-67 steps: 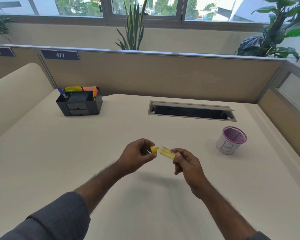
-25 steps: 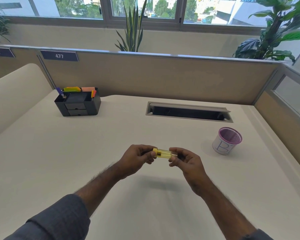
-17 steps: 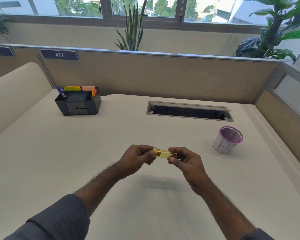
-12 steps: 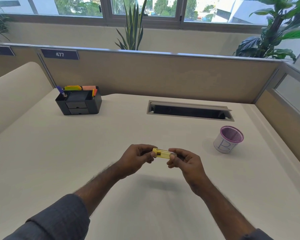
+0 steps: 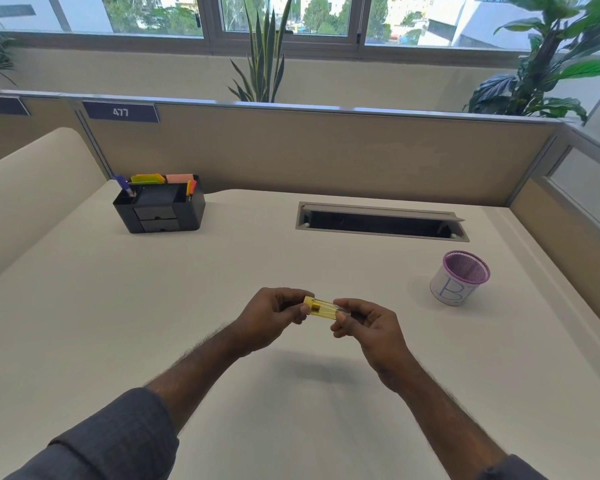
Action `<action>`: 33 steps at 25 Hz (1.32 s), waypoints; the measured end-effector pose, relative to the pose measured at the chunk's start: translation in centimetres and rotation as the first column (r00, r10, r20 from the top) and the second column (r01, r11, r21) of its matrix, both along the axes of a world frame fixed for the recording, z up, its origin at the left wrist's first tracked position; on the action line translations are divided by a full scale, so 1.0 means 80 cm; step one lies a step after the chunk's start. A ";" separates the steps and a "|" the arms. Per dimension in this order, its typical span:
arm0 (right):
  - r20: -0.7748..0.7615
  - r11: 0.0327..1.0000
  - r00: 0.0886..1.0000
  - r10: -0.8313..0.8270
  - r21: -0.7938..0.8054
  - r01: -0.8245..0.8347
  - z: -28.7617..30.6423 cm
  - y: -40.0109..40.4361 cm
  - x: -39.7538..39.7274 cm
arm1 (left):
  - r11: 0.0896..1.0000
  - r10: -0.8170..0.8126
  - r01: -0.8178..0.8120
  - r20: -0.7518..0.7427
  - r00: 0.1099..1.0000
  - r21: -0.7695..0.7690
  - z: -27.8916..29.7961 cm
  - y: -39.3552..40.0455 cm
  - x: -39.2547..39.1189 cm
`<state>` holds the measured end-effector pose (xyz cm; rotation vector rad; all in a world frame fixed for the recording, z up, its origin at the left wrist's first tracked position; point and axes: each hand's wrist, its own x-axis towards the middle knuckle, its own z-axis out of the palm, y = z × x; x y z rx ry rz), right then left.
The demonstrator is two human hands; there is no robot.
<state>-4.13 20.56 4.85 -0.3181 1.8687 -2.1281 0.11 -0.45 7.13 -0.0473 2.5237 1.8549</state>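
The yellow highlighter (image 5: 321,308) lies with its long axis nearly level, running from the left fingers to the right ones and dipping slightly toward the right. Its opaque yellow end points left. It is held in the air above the desk (image 5: 153,306), spanning the short gap between both sets of fingertips. The left hand (image 5: 271,317) pinches the left end, fingers curled close. The right hand (image 5: 371,327) pinches the right end between thumb and forefinger, its other fingers tucked in. A purple mesh cup (image 5: 459,278) stands well beyond the right fingers, and a black organizer (image 5: 160,209) stands far beyond the left ones.
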 end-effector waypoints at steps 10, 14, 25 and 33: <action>-0.068 0.976 0.997 -0.035 0.213 0.048 -0.008 -0.071 0.016 | 0.990 0.116 -0.120 -0.055 0.992 -0.073 0.003 -0.031 -0.014; -0.197 0.942 0.980 -0.032 0.321 0.095 0.001 -0.124 0.005 | 0.977 0.182 -0.192 -0.107 0.977 -0.092 0.012 -0.065 -0.021; -0.316 0.947 0.949 -0.001 0.304 0.102 0.033 -0.301 -0.060 | 0.931 0.366 -0.365 -0.104 0.925 0.024 0.038 -0.216 -0.064; -0.345 0.911 0.938 0.008 0.389 0.135 0.039 -0.448 -0.145 | 0.846 0.528 -0.528 0.024 0.849 0.072 0.039 -0.345 -0.146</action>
